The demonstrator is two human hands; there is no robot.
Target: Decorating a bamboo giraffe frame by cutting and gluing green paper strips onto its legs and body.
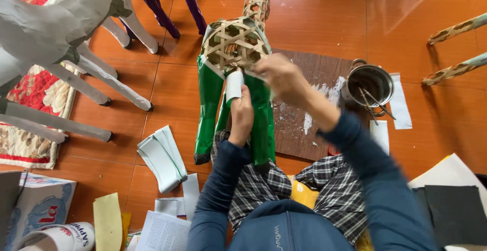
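on a glossy orange tile floor (324,18), the left hand (241,113) pinches a white strip (234,84); the right hand (284,78) presses the bamboo frame (234,43), fingers together.

A metal pot (369,83) with sticks in it stands on a dark board (309,114) on the orange tiled floor (324,12). Grey paper-covered animal figures (56,23) stand at left over a flowered mat (35,99). Folded white paper strips (162,157) lie nearby, with black sheets (454,210) at right.

hands (264,96) papering woven animal frame (234,43), glue pot (369,84)
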